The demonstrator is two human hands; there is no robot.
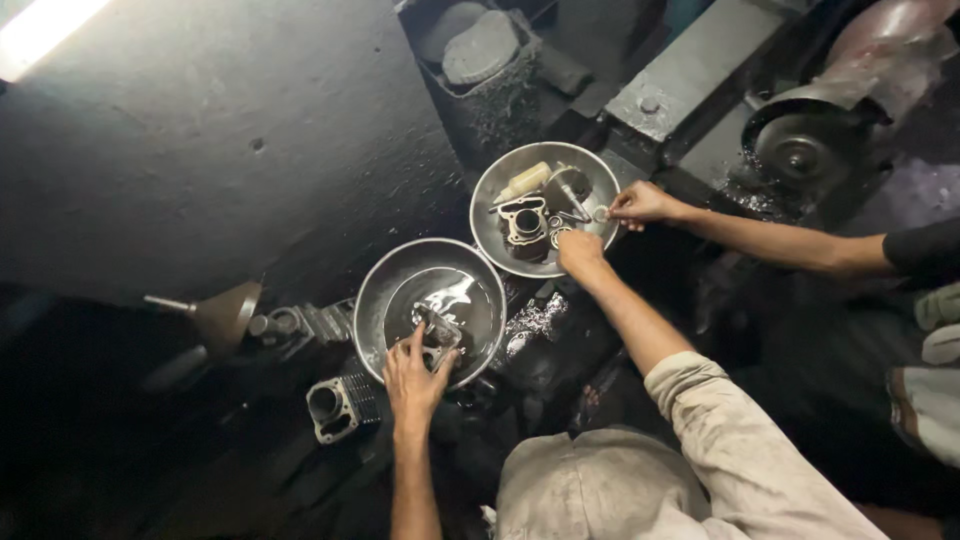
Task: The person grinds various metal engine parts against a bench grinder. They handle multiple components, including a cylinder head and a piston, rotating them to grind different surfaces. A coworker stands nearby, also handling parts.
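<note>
**Two steel bowls, oily engine parts**

A dark, wet metal part [437,338] is gripped by the left hand [413,378] w/ curled fingers, inside the near round bowl [385,285] of oily liquid. The right hand [580,250] is dipped into the far bowl [500,180] among gaskets; its grip can't be told. A co-worker's hand [640,203] pinches a small ring at the rim. A finned cylinder block [340,405] sits nearby.
</note>
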